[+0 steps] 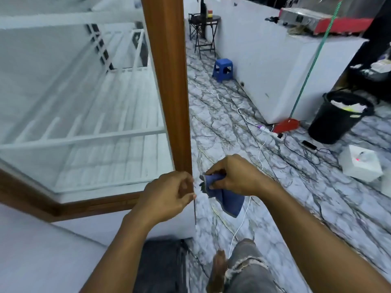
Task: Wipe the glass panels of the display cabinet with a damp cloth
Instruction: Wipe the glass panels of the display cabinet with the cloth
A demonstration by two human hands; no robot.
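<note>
Head view: your right hand (232,178) pinches the blue cloth (229,200) near its top edge, and the rest hangs loose below your fingers, over the floor (232,127) and clear of the glass. Your left hand (169,193) is just beside it with its fingers curled, against the lower right corner of the cabinet's wooden frame (169,81); I cannot tell whether it grips anything. The glass panel (84,92) lies left of that frame post, with the cloth not yet on it. You look to be readying the cloth, so fold it into a flat pad with the ragged edge tucked inside, start at the panel's top corner, and work down in overlapping strokes right up to the frame
</note>
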